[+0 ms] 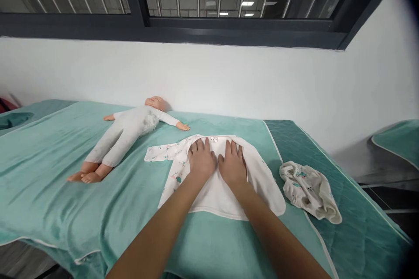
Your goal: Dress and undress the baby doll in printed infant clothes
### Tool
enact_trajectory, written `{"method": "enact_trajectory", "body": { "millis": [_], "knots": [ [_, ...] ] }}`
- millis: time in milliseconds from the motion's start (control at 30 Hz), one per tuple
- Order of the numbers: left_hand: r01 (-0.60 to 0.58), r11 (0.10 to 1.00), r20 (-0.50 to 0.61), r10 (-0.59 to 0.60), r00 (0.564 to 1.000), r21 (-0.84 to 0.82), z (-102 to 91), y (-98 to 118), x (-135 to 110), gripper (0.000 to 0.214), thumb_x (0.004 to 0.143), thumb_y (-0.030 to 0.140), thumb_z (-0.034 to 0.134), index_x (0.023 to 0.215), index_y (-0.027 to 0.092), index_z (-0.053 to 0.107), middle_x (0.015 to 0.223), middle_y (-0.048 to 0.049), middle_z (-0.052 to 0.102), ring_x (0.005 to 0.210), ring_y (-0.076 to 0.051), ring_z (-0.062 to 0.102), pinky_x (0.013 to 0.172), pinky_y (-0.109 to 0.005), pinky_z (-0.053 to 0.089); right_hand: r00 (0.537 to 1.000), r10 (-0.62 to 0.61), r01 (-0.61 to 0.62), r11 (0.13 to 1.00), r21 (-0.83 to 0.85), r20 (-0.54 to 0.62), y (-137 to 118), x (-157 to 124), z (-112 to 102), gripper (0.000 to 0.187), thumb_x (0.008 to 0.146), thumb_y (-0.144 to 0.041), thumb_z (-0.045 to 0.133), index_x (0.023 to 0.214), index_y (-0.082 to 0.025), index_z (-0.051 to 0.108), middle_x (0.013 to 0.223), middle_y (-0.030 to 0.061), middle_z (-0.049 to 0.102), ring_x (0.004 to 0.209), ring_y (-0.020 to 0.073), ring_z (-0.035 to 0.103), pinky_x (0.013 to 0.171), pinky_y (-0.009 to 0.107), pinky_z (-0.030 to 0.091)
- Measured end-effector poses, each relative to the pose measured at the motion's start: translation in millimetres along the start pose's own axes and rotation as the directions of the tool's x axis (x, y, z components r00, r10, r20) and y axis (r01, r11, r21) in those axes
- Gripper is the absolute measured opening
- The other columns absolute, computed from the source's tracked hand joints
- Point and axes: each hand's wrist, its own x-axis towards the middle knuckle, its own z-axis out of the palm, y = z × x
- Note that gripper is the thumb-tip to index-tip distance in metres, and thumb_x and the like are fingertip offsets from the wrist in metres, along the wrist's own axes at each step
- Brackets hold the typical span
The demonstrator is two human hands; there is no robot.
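Observation:
A small white baby shirt point(212, 196) with a green and pink print lies spread on the green blanket, its front laid open so the plain inside and neck label show. One printed sleeve stretches out to the left; the right sleeve is not visible. My left hand point(202, 157) rests flat on the shirt near the collar, fingers stretched out. Beside it my right hand point(232, 163) lies on the cloth too, fingers extended and pointing to the collar. Neither hand grips anything that I can see.
A baby doll point(131, 128) in white clothing lies on its back at the left, head near the wall. Crumpled printed baby clothing point(309, 192) sits at the right. The green blanket point(137, 213) covers a padded table below a dark-framed window point(229, 30).

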Motion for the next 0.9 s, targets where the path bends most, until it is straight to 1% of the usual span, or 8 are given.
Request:
{"method": "enact_trajectory", "body": {
  "millis": [167, 267, 400, 467, 533, 667, 767, 900],
  "knots": [
    [0.029, 1.0, -0.065, -0.028, 0.998, 0.011, -1.4, 10.2, 13.8, 0.06, 0.095, 0.032, 0.037, 0.153, 0.019, 0.032, 0.158, -0.0149, 0.035, 0.143, -0.036, 0.032, 0.111, -0.058, 0.033, 0.999, -0.04, 0.041, 0.999, 0.024, -0.029, 2.2, 14.8, 2.0, 0.062, 0.096, -0.029, 0.036, 0.155, -0.01, 0.025, 0.159, 0.0163, 0.029, 0.14, 0.0312, 0.037, 0.114, 0.043, 0.032],
    [-0.002, 1.0, -0.082, 0.004, 0.997, 0.013, 3.8, 11.8, 31.1, 0.058, 0.097, 0.033, 0.033, 0.153, 0.021, 0.032, 0.158, -0.0133, 0.035, 0.144, -0.035, 0.031, 0.112, -0.057, 0.032, 0.999, -0.031, 0.031, 0.999, -0.013, -0.022, 6.2, 33.3, 4.1, 0.063, 0.097, -0.031, 0.036, 0.155, -0.01, 0.024, 0.16, 0.0174, 0.027, 0.142, 0.0338, 0.034, 0.114, 0.046, 0.031],
    [-0.021, 1.0, -0.048, 0.022, 0.999, 0.022, 18.3, 7.0, 54.5, 0.058, 0.099, 0.037, 0.028, 0.154, 0.021, 0.032, 0.159, -0.0131, 0.033, 0.144, -0.035, 0.03, 0.112, -0.057, 0.032, 0.999, -0.051, 0.051, 0.999, -0.01, 0.011, 12.3, 56.8, 12.7, 0.065, 0.096, -0.031, 0.038, 0.156, -0.01, 0.022, 0.162, 0.0163, 0.021, 0.145, 0.0339, 0.028, 0.117, 0.046, 0.027],
    [-0.025, 0.999, -0.038, 0.026, 0.999, 0.024, 26.2, 3.7, 61.5, 0.059, 0.099, 0.041, 0.025, 0.154, 0.022, 0.031, 0.16, -0.0131, 0.032, 0.145, -0.035, 0.029, 0.112, -0.058, 0.031, 0.998, -0.043, 0.042, 0.999, 0.026, 0.05, 16.0, 64.5, 18.9, 0.066, 0.096, -0.033, 0.037, 0.156, -0.01, 0.021, 0.164, 0.0155, 0.018, 0.147, 0.0323, 0.025, 0.119, 0.045, 0.024],
    [-0.034, 0.999, -0.031, 0.035, 0.999, 0.024, 31.9, 1.0, 64.7, 0.059, 0.099, 0.044, 0.023, 0.154, 0.023, 0.031, 0.16, -0.0127, 0.032, 0.145, -0.034, 0.028, 0.113, -0.056, 0.031, 0.992, 0.007, -0.013, 0.999, 0.048, 0.125, 19.6, 69.2, 24.8, 0.066, 0.097, -0.038, 0.033, 0.156, -0.011, 0.02, 0.164, 0.0143, 0.016, 0.148, 0.0311, 0.024, 0.118, 0.043, 0.026],
    [-0.065, 0.998, 0.016, 0.064, 0.998, 0.021, 34.0, -0.2, 63.5, 0.058, 0.099, 0.044, 0.024, 0.151, 0.02, 0.038, 0.157, -0.014, 0.037, 0.143, -0.032, 0.034, 0.114, -0.051, 0.032, 0.97, 0.07, -0.072, 0.997, -0.002, 0.234, 23.5, 73.6, 32.0, 0.067, 0.099, -0.044, 0.025, 0.156, -0.008, 0.021, 0.163, 0.0174, 0.019, 0.145, 0.0305, 0.033, 0.115, 0.043, 0.032],
    [-0.055, 0.998, 0.039, 0.054, 0.998, 0.027, 31.5, 3.6, 57.8, 0.056, 0.1, 0.04, 0.026, 0.146, 0.016, 0.046, 0.153, -0.0149, 0.043, 0.141, -0.032, 0.038, 0.116, -0.05, 0.03, 0.968, 0.031, -0.028, 0.999, -0.016, 0.25, 23.0, 74.3, 32.6, 0.063, 0.101, -0.039, 0.025, 0.153, -0.005, 0.029, 0.16, 0.0214, 0.025, 0.145, 0.0313, 0.032, 0.115, 0.046, 0.031],
    [-0.04, 0.999, 0.025, 0.04, 0.999, 0.037, 29.3, 10.5, 40.1, 0.057, 0.1, 0.035, 0.027, 0.146, 0.007, 0.044, 0.156, -0.0184, 0.037, 0.147, -0.032, 0.029, 0.121, -0.051, 0.02, 0.957, -0.119, 0.13, 0.991, -0.025, 0.265, 21.1, 65.4, 27.1, 0.044, 0.1, -0.034, 0.035, 0.131, -0.014, 0.059, 0.159, 0.015, 0.032, 0.149, 0.0331, 0.022, 0.118, 0.052, 0.023]
  ]
}}
